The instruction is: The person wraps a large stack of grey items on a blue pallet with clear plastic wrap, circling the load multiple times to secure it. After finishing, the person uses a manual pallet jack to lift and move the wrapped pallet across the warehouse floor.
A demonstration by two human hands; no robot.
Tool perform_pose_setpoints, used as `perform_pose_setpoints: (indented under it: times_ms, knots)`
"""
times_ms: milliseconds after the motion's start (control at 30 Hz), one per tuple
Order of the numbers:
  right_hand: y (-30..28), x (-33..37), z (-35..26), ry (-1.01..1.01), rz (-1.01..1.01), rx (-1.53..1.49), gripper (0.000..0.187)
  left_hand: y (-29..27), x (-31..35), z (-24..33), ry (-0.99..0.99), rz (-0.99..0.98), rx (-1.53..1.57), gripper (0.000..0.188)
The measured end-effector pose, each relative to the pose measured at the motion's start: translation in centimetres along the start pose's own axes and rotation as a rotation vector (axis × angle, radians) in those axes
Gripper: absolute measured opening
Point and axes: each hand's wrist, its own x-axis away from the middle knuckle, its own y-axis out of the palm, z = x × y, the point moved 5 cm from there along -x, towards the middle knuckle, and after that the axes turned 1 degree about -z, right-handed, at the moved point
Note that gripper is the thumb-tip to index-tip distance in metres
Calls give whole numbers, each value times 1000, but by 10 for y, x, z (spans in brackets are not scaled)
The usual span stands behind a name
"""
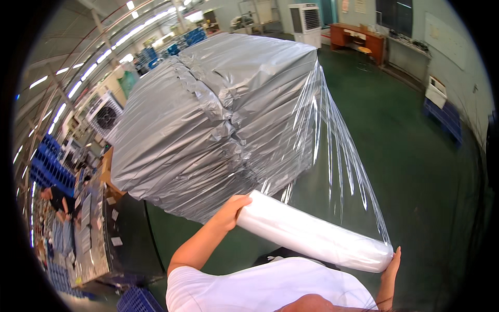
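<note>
Shirt (pixel 270 283), white, is nearest; just ahead of it, both hands hold a tilted roll (pixel 312 231) of clear film, the left hand (pixel 235 212) closed round one end, the right hand (pixel 393 262) cupping the other. Stretched film (pixel 347 145) runs from the roll's right end to a corner of the grey-wrapped load (pixel 208 119). Farther back stand a co-worker (pixel 63 202) beside a table (pixel 99 257) at left and a white air cooler (pixel 306 26)

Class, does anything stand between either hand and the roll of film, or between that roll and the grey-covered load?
Nothing visible stands before the left hand or right hand: they hold opposite ends of the stretch-film roll. Between it and the grey-covered load hangs only clear film, stretched from one to the other.
</note>
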Motion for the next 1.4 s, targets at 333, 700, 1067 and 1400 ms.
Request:
perform_pose_setpoints:
  times_ms: [333,700,1067,1400]
  knots:
    - [130,286,199,34,175,-350,50,-152,210,118,131,-293,-474,45]
    - [227,558,350,131,297,-467,40,-287,415,120,188,-267,-613,34]
    - [384,731,513,316,297,-509,40,-414,591,209,327,-185,-1041,25]
    - [608,825,614,558,228,-433,49,-598,642,289,310,-186,-1170,26]
